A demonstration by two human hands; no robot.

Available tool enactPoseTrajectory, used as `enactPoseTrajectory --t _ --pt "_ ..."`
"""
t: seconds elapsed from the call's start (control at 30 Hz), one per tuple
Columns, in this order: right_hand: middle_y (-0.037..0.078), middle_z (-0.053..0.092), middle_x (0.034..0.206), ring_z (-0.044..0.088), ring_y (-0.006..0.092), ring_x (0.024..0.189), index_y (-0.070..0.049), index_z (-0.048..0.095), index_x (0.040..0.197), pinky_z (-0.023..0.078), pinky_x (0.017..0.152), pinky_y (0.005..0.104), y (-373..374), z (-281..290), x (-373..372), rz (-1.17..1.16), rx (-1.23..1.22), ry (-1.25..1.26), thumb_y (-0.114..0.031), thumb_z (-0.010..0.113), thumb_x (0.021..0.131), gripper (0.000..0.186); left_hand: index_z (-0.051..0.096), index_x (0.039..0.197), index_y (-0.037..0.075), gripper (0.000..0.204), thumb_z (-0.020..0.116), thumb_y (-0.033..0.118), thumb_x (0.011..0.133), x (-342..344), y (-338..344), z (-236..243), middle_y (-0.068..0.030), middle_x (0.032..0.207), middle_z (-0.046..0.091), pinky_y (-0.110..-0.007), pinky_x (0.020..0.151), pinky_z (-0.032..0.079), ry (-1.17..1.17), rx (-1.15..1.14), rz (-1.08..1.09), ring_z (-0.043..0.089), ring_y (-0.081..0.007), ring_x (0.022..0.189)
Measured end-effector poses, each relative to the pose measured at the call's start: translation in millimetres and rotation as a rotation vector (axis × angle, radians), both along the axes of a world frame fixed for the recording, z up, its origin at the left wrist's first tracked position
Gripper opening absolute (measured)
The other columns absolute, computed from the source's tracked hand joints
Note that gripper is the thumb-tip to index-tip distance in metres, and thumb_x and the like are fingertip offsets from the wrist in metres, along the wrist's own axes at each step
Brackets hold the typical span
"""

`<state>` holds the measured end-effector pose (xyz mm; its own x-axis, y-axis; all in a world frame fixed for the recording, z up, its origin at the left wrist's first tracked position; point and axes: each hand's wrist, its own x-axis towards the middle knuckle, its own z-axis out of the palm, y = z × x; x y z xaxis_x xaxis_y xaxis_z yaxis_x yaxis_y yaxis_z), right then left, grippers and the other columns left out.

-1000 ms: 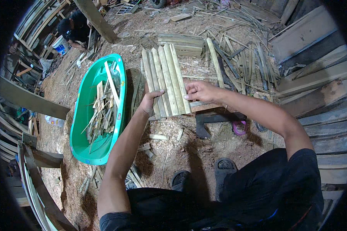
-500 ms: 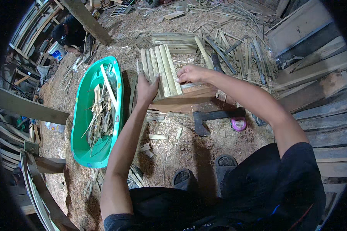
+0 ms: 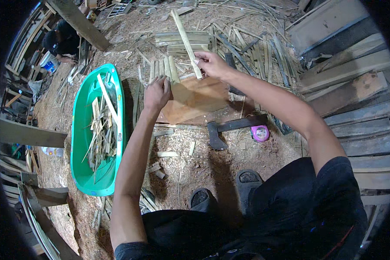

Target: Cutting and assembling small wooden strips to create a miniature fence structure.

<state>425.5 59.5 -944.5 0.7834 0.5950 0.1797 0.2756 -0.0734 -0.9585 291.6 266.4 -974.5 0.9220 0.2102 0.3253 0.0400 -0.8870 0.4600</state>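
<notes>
A pale, narrow wooden slat (image 3: 184,37) slants up and away in front of me, with my right hand (image 3: 213,66) closed around its near end. My left hand (image 3: 157,92) is bent over the near ends of several short wooden slats (image 3: 167,68) lying side by side, its fingers curled together on them. These rest on the far left part of a flat brown wooden surface (image 3: 199,104). Its near right part is bare. An axe (image 3: 216,138) with a dark head and handle lies on the ground just nearer to me. Beside it sits a pink tape measure (image 3: 260,133).
A green plastic tub (image 3: 76,143) of wood scraps stands at left. Beyond my hands lies a stack of slats (image 3: 182,38), with loose strips (image 3: 264,60) to its right. Boards (image 3: 364,112) line the right side. A co-worker (image 3: 65,41) crouches far left near a post (image 3: 80,24).
My right hand has lifted one slat off the row, tilting its far end up. Fewer slats remain under my left hand, and more of the brown surface shows. The whole view has shifted slightly.
</notes>
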Motion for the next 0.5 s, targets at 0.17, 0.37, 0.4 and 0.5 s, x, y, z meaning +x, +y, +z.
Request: enactPoseTrajectory --t 0.17,0.37,0.4,0.5 --pt "0.007 0.068 0.083 0.065 0.0135 0.064 0.000 0.064 0.122 0.053 0.059 0.0279 -39 -10 -6 0.003 -0.089 0.265 -0.013 0.056 0.100 0.027 0.058 0.126 -0.001 0.042 0.054 0.030 0.098 2 -27 5 -0.0218 0.127 0.061 -0.048 0.108 0.039 0.122 0.149 -0.061 0.052 -0.0407 0.125" --pt "0.005 0.070 0.081 0.062 0.0107 0.064 -0.001 0.070 0.111 0.049 0.059 0.0272 -99 -17 -18 -0.035 -0.324 0.151 -0.014 0.062 0.097 0.021 0.041 0.144 0.004 0.055 0.053 0.027 0.096 18 -86 12 -0.0211 0.149 0.039 -0.053 0.117 0.022 -0.341 0.280 -0.257 0.035 -0.0344 0.141" --pt "0.005 0.070 0.081 0.062 0.0107 0.064 -0.001 0.070 0.111 0.049 0.059 0.0272 -106 -16 -20 -0.044 -0.321 0.155 -0.014 0.062 0.097 0.021 0.041 0.144 0.004 0.055 0.053 0.027 0.096 22 -90 11 -0.0211 0.149 0.039 -0.053 0.117 0.022 -0.340 0.280 -0.267 0.035 -0.0344 0.141" --pt "0.007 0.073 0.094 0.064 0.0118 0.077 -0.004 0.070 0.115 0.050 0.064 0.0280 -118 -5 -24 0.108 -0.458 0.016 -0.020 0.065 0.096 0.026 0.050 0.135 0.009 0.040 0.050 0.020 0.096 32 -90 1 -0.0165 0.129 0.057 -0.049 0.108 0.037 -0.116 0.402 -0.548 0.053 -0.0337 0.123"
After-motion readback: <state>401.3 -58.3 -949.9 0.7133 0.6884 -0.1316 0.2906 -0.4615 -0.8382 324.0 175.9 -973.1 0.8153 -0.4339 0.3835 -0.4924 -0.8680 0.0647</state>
